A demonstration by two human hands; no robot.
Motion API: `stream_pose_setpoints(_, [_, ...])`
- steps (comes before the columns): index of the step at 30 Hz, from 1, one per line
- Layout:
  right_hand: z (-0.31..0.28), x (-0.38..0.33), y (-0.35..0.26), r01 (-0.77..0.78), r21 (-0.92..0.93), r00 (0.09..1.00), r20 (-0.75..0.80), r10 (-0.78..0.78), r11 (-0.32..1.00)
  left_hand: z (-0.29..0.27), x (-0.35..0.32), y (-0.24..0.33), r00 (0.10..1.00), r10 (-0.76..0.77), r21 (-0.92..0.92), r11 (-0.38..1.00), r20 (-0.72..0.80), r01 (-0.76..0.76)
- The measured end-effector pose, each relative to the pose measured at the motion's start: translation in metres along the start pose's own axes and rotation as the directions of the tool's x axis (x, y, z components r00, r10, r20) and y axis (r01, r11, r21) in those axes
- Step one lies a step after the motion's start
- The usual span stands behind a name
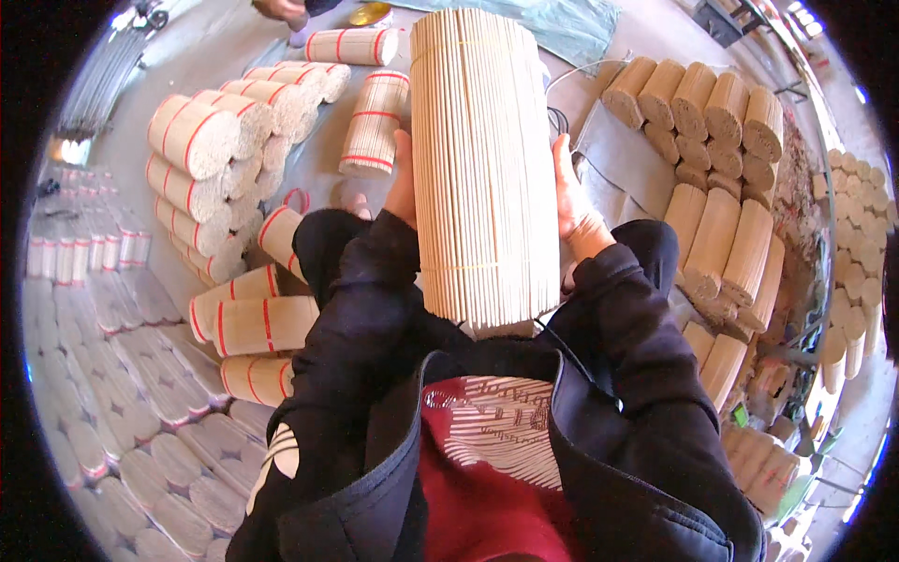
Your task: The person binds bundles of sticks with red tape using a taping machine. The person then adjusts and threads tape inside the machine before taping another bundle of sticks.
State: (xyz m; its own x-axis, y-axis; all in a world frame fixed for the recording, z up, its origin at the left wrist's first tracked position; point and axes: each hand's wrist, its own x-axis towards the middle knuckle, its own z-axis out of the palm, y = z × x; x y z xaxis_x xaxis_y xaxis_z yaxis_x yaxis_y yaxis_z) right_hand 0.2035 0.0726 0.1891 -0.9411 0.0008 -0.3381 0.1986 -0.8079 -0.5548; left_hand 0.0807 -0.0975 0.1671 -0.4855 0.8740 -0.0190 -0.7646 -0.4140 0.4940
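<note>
Upright in front of my chest is a large round bundle of thin pale sticks [482,169], bound with thin ties near its top and bottom. My left hand [401,183] presses on its left side, and my right hand [573,197] on its right; the bundle hides most of the fingers. No red bands show on this bundle. Just beyond my left hand, a red-banded stick bundle [375,122] lies on the floor. Several more red-banded bundles [267,323] lie beside my left leg.
Red-banded bundles are piled in a stack [192,201] at left. Stacks of unbanded bundles [707,112] stand at right. Wrapped bundles [122,375] cover the lower left. Another person's hand [281,9] shows at the top, near a gold-coloured bowl [372,14]. A cable [609,178] runs at right.
</note>
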Motion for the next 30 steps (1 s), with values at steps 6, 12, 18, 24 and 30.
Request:
stream_pose_setpoints(6, [-0.046,0.022,-0.004,0.052,0.094,0.999,-0.014,-0.051,0.994,0.030,0.019,0.021,0.968,-0.045,0.464,0.872,-0.247,0.159])
stream_pose_setpoints(12, [-0.062,0.030,-0.008,0.079,0.011,0.995,-0.064,-0.078,0.997,0.013,0.032,0.012,0.953,-0.052,0.466,0.863,-0.299,0.194])
stream_pose_setpoints(18, [-0.081,0.048,-0.001,-0.067,-0.016,0.997,-0.044,0.067,0.998,-0.015,0.049,0.003,0.954,0.030,0.563,0.813,-0.298,0.150])
stream_pose_setpoints(24, [-0.089,0.050,0.001,-0.054,-0.031,0.998,-0.029,0.053,0.998,-0.021,0.053,-0.001,0.945,-0.019,0.512,0.837,-0.325,0.193])
stream_pose_setpoints(30, [-0.080,0.048,0.000,-0.043,-0.094,0.998,-0.060,0.037,0.995,-0.032,0.049,0.000,0.946,-0.028,0.486,0.853,-0.324,0.192])
